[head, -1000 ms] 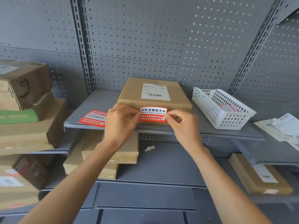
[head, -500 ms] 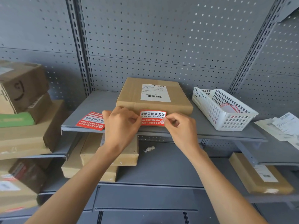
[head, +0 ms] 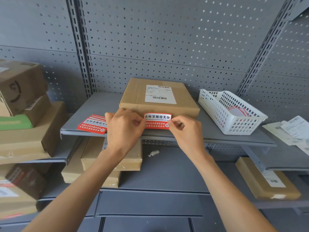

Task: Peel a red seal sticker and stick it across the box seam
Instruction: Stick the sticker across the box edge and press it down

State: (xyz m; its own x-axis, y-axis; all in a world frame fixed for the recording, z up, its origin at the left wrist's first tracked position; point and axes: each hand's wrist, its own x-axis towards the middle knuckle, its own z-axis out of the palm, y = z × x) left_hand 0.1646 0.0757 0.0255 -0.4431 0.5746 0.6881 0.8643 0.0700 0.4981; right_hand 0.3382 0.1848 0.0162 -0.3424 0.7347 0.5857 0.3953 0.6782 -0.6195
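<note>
A flat brown cardboard box point(head: 138, 96) with a white shipping label lies on the grey shelf point(head: 100, 104). A red and white seal sticker point(head: 157, 121) sits against the box's front face, near its top edge. My left hand point(head: 124, 129) pinches the sticker's left end, and my right hand point(head: 186, 131) pinches its right end. Whether the sticker is pressed down on the cardboard I cannot tell. A small stack of spare red seal stickers point(head: 92, 124) lies on the shelf just left of my left hand.
A white plastic basket point(head: 222, 121) holding red-edged papers stands right of the box. Cardboard parcels point(head: 21, 104) are stacked on the left, more boxes point(head: 110, 163) on the shelf below, another parcel point(head: 265, 180) lower right. Loose paper slips point(head: 294, 131) lie far right. Pegboard wall behind.
Both hands have carried the sticker slightly up and closer against the box's front face. Box, basket and spare stickers have stayed put.
</note>
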